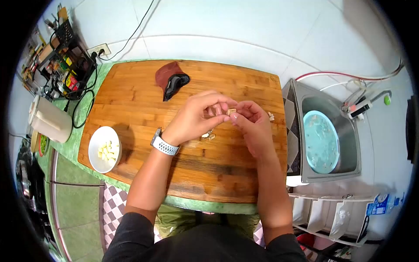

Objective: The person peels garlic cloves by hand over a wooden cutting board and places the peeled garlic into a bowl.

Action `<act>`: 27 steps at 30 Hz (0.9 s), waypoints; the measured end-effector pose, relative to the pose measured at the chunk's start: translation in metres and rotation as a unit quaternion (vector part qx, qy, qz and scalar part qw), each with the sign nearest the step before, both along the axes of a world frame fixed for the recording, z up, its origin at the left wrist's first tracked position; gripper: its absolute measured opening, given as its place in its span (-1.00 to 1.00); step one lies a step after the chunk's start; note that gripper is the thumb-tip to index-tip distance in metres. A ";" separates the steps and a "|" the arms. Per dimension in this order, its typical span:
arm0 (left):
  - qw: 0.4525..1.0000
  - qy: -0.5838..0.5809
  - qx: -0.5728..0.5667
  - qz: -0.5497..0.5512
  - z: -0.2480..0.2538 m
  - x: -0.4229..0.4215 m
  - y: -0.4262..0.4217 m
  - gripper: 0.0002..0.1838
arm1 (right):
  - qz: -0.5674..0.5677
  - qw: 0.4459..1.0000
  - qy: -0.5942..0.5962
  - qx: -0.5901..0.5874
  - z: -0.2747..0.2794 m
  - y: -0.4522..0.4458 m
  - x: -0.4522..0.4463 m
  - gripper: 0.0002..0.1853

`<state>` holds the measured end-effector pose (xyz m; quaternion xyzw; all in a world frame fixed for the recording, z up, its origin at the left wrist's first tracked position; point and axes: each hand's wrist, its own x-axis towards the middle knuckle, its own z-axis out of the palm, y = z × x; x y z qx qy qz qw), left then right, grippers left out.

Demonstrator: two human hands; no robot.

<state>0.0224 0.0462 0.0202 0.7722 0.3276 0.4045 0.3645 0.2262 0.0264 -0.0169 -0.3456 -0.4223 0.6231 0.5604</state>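
Observation:
Between the fingertips of both hands is a garlic clove (231, 112) with pale tan skin, held above the wooden board (131, 96). My left hand (205, 112), with a watch on its wrist, pinches it from the left. From the right, my right hand (253, 124) grips it between thumb and fingers. Bits of garlic skin (212, 136) lie on the board below my left hand. More pale pieces (271, 116) rest just right of my right hand. A white bowl (93, 150) of peeled cloves (108, 151) stands at the board's left edge.
A dark red and black cloth-like item (168, 76) lies at the back of the board. To the right, a sink (349, 168) holds a light blue basin (321, 142). At left stand a whitish pitcher (51, 120) and a black rack of bottles (65, 65) with cables.

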 end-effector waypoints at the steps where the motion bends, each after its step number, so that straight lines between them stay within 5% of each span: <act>1: 1.000 -0.010 0.003 0.005 0.000 0.002 0.000 -0.65 | -0.005 1.000 0.007 -0.001 0.000 -0.001 0.001 -0.76; 6: 0.998 -0.022 0.059 0.006 -0.001 0.003 0.002 -0.71 | 0.057 0.993 0.102 -0.025 0.003 -0.006 0.000 -0.80; 16: 0.996 -0.049 0.075 -0.019 -0.002 0.001 0.002 -0.73 | 0.088 0.991 0.097 -0.012 0.005 -0.007 0.002 -0.86; 21: 0.996 -0.029 0.089 -0.002 -0.002 0.003 0.002 -0.72 | -0.035 0.993 -0.075 0.084 0.011 -0.010 -0.002 -0.90; 27: 0.995 -0.019 0.096 0.013 -0.002 0.007 0.002 -0.74 | -0.094 0.983 -0.103 0.120 0.005 -0.009 -0.006 -0.90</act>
